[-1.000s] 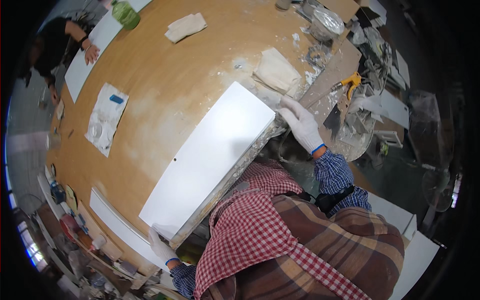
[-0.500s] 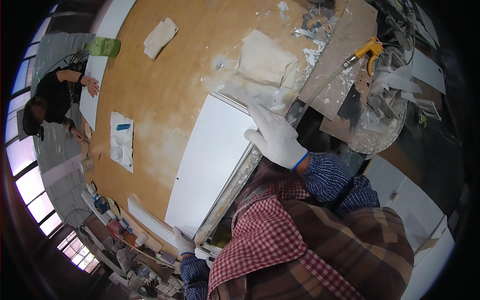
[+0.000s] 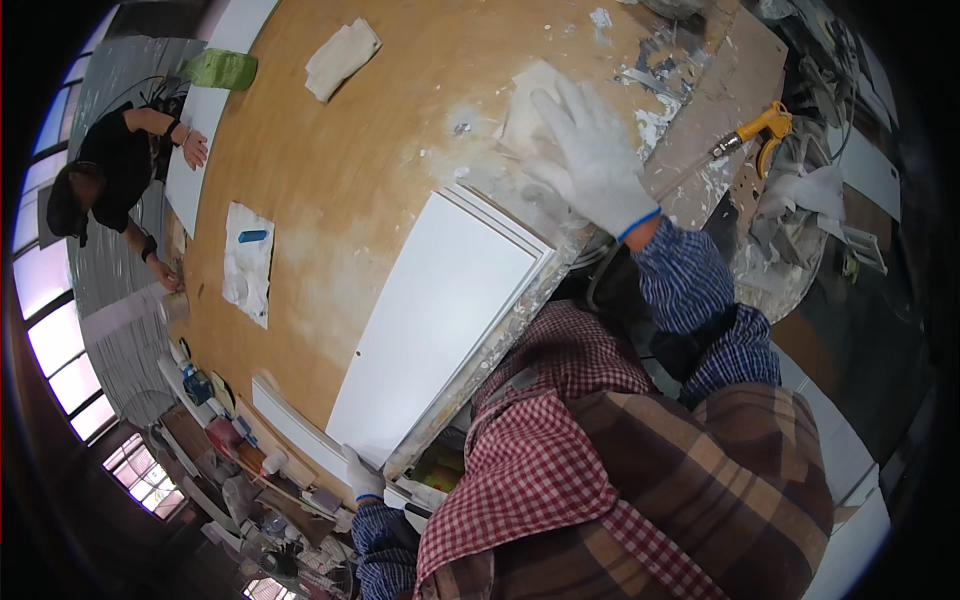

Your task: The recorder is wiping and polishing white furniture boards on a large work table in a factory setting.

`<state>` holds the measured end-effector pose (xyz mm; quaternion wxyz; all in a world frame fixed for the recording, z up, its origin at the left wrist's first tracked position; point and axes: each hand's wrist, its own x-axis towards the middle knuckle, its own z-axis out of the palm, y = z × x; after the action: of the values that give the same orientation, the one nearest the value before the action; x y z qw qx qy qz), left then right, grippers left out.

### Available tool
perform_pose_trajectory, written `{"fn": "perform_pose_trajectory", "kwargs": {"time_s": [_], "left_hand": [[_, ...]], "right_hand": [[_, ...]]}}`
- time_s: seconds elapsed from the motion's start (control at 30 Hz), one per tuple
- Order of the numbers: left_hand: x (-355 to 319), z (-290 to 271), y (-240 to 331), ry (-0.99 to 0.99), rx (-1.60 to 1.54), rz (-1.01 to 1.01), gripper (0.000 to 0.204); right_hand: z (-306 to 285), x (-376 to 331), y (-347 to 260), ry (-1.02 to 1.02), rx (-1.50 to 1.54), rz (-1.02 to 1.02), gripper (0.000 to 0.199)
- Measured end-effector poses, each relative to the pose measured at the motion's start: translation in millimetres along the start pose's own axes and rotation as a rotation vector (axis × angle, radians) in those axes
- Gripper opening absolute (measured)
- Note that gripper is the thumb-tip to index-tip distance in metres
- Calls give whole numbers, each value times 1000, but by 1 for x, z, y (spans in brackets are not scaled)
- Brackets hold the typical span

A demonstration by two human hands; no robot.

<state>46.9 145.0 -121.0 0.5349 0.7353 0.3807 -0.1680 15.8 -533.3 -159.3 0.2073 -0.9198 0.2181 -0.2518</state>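
Note:
A stack of white panels lies along the near edge of the wooden table, with a small dark hole in the top one. At its near-left corner my left hand, in a white glove, is closed on the panel's end; part of its fingers is hidden. My right hand, gloved too, reaches past the far-right end of the stack with its fingers stretched out. It covers much of a beige cloth; whether it touches the cloth I cannot tell.
A second folded cloth and a white sheet with a blue block lie on the table. A yellow air gun rests at right beside scraps. Across the table, a person works near a green bundle.
My right hand has left the panel's right end and moved up and right over the beige cloth. My left hand stays at the near-left corner. The view has shifted slightly.

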Motion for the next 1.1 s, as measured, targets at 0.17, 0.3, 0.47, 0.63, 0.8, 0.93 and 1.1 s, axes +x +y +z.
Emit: {"fn": "perform_pose_trajectory", "kwargs": {"time_s": [0.17, 0.3, 0.47, 0.63, 0.8, 0.93, 1.1], "left_hand": [[5, -11, -5, 31, 7, 44, 59], [7, -20, 2, -18, 144, 47, 58], [-7, 0, 24, 154, 702, 344, 55], [-31, 71, 49, 385, 1070, 1093, 57], [-19, 121, 31, 259, 1181, 1329, 52], [-29, 123, 48, 135, 970, 1379, 43], [-54, 116, 61, 33, 1008, 1213, 45]], "right_hand": [[19, 40, 11, -299, -274, 38, 57], [37, 39, 26, -266, -136, -81, 48], [7, 41, 17, -1, 187, 193, 33], [-35, -3, -127, 82, 114, -341, 19], [45, -110, -275, -290, 295, -640, 21], [79, -124, -312, -162, 147, -759, 27], [37, -43, -210, -245, -174, -435, 39]]}}
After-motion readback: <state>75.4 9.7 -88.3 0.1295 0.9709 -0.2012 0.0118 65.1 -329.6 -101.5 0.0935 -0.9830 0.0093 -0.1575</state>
